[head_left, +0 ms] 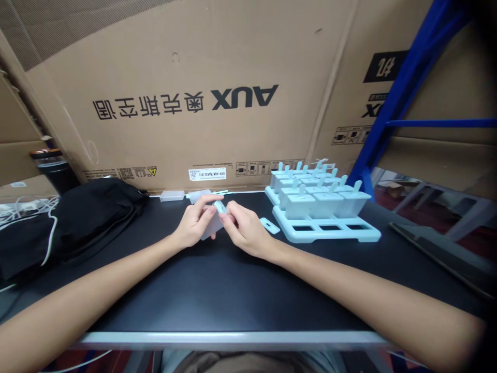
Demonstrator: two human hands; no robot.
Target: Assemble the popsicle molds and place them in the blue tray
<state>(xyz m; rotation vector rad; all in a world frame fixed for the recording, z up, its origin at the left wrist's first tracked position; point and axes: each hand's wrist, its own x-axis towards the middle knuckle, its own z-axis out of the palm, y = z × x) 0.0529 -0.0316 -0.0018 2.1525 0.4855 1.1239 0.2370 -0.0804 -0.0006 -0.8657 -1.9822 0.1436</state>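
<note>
Head view: left of the light-blue popsicle-mold rack (330, 237), the left hand (194, 223) grips a frosted popsicle mold (210, 229) and the right hand (246, 228) pinches the blue lid (219, 206) at its top — best kept square, thumbs pressing evenly, walls unsqueezed.

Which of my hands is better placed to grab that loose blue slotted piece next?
Probably your right hand: the slotted piece lies close beside it, while your left hand is farther off. Both are busy at the translucent container, though.
</note>
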